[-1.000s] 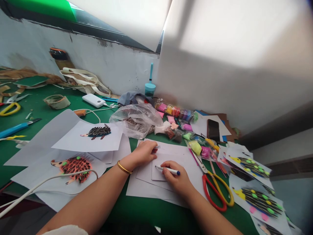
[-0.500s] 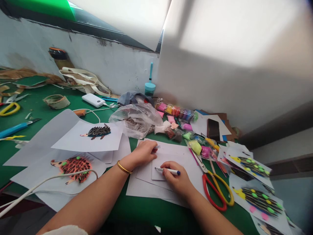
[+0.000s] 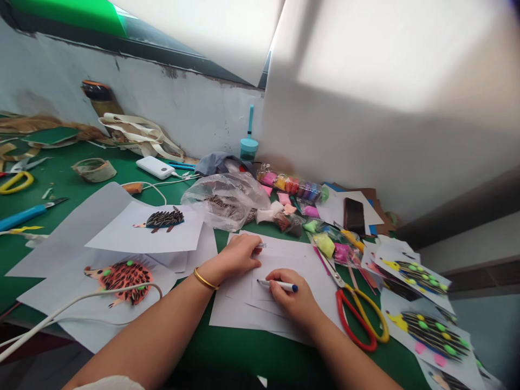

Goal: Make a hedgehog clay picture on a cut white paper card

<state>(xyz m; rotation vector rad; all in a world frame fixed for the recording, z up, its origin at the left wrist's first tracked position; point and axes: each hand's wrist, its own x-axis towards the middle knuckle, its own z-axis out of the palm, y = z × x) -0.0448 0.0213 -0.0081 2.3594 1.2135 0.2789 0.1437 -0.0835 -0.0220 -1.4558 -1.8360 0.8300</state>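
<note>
My right hand [image 3: 296,299] grips a white marker with a blue end [image 3: 280,284], its tip on a small white card [image 3: 280,271] atop a stack of white sheets. My left hand [image 3: 240,253], gold bangle at the wrist, presses down on the sheets with fingers curled and something small and pale, perhaps the marker's cap, poking out between them. Red-and-yellow scissors [image 3: 359,314] lie just right of my right hand.
Hedgehog craft sheets lie at left [image 3: 164,218], [image 3: 122,275] and at right [image 3: 420,271], [image 3: 433,330]. A clear plastic bag [image 3: 227,197], clay packets [image 3: 294,187], a dark phone [image 3: 354,215], a power bank [image 3: 155,167] with cables, tape roll [image 3: 94,169] and blue knife [image 3: 24,214] crowd the green table.
The marker tip shifted very slightly on the card; both hands stay in nearly the same place.
</note>
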